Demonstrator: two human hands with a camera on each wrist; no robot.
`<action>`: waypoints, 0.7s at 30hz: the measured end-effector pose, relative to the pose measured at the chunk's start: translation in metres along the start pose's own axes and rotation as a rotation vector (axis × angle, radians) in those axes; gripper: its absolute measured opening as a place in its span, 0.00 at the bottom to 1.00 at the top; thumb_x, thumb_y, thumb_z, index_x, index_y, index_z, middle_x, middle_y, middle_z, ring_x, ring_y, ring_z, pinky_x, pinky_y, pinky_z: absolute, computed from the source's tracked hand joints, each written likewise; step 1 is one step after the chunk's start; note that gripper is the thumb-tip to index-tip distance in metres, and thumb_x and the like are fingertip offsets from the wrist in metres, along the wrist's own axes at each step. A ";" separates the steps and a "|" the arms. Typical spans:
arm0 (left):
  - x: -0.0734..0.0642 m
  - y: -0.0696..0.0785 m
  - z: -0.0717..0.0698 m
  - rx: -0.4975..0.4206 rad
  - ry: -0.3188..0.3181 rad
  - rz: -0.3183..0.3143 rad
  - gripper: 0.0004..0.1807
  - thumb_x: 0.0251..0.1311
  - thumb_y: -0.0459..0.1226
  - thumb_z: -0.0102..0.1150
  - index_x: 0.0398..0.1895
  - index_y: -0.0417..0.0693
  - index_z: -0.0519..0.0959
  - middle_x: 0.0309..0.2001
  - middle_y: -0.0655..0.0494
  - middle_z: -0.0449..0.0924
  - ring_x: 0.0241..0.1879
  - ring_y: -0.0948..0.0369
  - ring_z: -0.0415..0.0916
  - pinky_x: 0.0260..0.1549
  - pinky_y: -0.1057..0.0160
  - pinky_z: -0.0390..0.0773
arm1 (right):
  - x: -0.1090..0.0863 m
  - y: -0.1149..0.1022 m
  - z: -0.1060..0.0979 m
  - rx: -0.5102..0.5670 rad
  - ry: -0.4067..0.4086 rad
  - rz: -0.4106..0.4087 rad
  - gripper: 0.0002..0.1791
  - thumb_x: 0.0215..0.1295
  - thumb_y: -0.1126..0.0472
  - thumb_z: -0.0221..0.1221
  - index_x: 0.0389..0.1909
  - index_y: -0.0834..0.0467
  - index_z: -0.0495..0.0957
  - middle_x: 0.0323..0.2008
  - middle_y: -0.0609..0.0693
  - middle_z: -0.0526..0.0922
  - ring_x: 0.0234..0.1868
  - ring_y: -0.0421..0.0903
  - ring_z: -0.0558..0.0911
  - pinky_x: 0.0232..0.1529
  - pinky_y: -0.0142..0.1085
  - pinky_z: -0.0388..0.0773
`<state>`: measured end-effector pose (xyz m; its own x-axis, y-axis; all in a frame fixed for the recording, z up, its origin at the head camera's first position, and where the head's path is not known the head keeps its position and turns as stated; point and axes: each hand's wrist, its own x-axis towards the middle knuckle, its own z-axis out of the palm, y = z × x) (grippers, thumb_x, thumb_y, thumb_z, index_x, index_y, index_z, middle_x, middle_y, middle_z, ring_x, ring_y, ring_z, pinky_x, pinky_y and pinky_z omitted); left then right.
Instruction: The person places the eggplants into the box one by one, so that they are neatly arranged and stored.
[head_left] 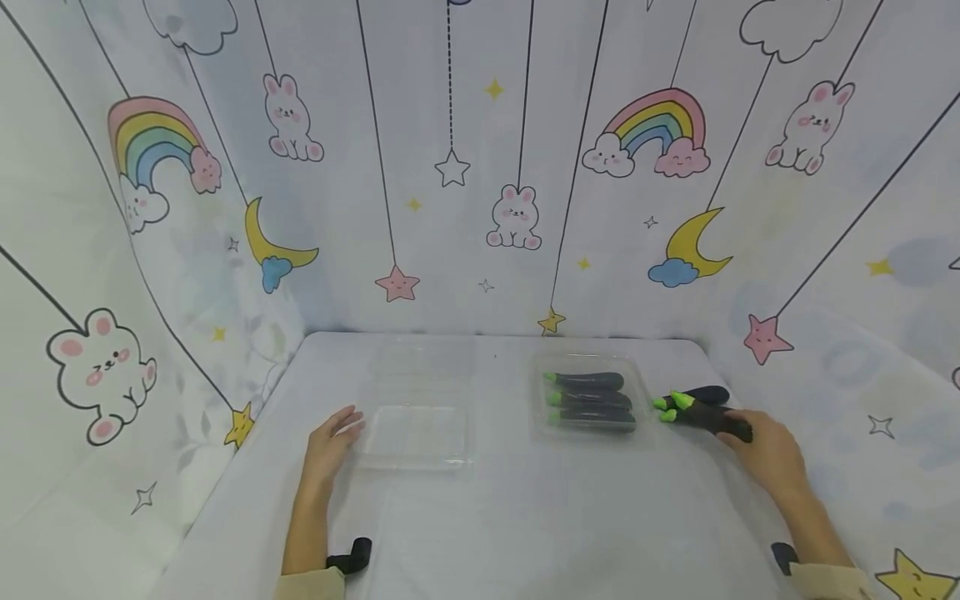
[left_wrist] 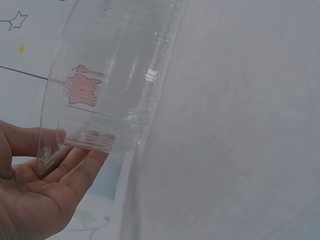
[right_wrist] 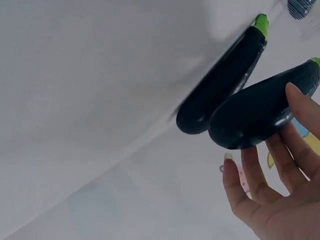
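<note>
My right hand point(head_left: 768, 454) grips a dark eggplant point(head_left: 712, 418) with a bright green stem end, thumb on one side and fingers on the other. Another eggplant point(right_wrist: 220, 82) lies right beside it on the table. At the left, my left hand point(head_left: 330, 446) holds the near-left edge of a clear plastic container point(head_left: 412, 435); in the left wrist view its thumb and fingers are at the container's corner point(left_wrist: 90, 142). No eggplants lie in that container. A second clear container point(head_left: 588, 360) at the right holds three eggplants point(head_left: 592, 400) side by side.
A white cloth covers the table point(head_left: 495, 517). Printed curtains point(head_left: 465, 225) with rabbits, stars and rainbows stand behind it and at both sides. The right-hand container stands between the left container and the eggplants by my right hand.
</note>
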<state>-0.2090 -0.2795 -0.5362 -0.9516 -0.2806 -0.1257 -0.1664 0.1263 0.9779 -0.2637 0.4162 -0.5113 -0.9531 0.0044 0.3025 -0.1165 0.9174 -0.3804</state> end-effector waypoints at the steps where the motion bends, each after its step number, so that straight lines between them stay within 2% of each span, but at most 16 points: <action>1: 0.000 0.000 0.000 0.000 0.000 0.000 0.30 0.76 0.33 0.52 0.79 0.40 0.62 0.74 0.40 0.69 0.75 0.43 0.64 0.74 0.43 0.61 | 0.000 -0.002 -0.001 0.003 0.000 0.001 0.25 0.66 0.60 0.70 0.59 0.68 0.79 0.58 0.78 0.76 0.58 0.80 0.72 0.53 0.73 0.69; 9: -0.002 0.001 0.002 0.023 -0.001 0.003 0.30 0.77 0.34 0.53 0.79 0.40 0.63 0.73 0.40 0.70 0.77 0.44 0.59 0.73 0.43 0.62 | -0.005 -0.025 -0.013 0.047 0.026 -0.021 0.26 0.69 0.54 0.69 0.60 0.66 0.79 0.59 0.76 0.77 0.59 0.79 0.73 0.51 0.71 0.70; 16: -0.001 0.001 0.001 0.006 -0.013 0.012 0.30 0.77 0.34 0.53 0.78 0.40 0.63 0.74 0.40 0.70 0.76 0.44 0.61 0.74 0.44 0.62 | -0.006 -0.060 -0.024 0.092 0.019 -0.039 0.29 0.71 0.51 0.67 0.63 0.66 0.77 0.61 0.75 0.76 0.61 0.78 0.72 0.55 0.72 0.69; 21: 0.001 -0.002 0.001 -0.003 -0.020 0.006 0.30 0.77 0.34 0.54 0.78 0.40 0.63 0.74 0.41 0.70 0.77 0.45 0.60 0.74 0.45 0.62 | -0.003 -0.079 -0.023 0.116 0.026 -0.066 0.28 0.71 0.51 0.68 0.63 0.65 0.78 0.60 0.73 0.78 0.61 0.76 0.73 0.54 0.70 0.70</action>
<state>-0.2096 -0.2788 -0.5384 -0.9574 -0.2610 -0.1235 -0.1604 0.1249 0.9791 -0.2448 0.3526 -0.4617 -0.9348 -0.0430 0.3527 -0.2122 0.8637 -0.4572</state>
